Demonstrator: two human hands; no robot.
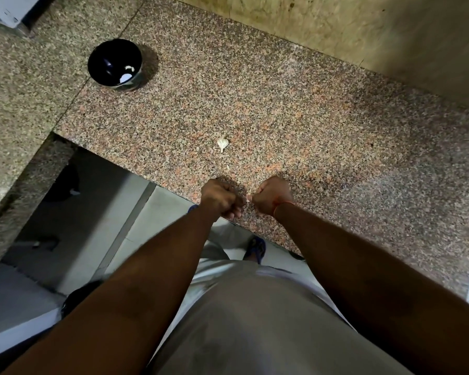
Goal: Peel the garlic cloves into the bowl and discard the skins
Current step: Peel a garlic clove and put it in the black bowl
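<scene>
Both sets of fingers are curled tight. The right hand [272, 196] pinches a small pale clove [249, 197] at its fingertips, and the left hand [221, 198] closes in just beside it, thumb side toward the clove. This looks like a peeling grip: 1 hand steadies, the other strips skin. Whether the left fingers actually touch the clove I cannot tell, since the knuckles hide the contact and most of the clove.

The hands work over the counter [309, 117] edge, probably so skins drop clear.

Just beyond the fingers lies another garlic piece [222, 143], unpeeled by its look. Far off, ahead and left, stands the bowl [92, 60], holding 2 pale bits, likely peeled cloves. Where the skins go is not in view.
</scene>
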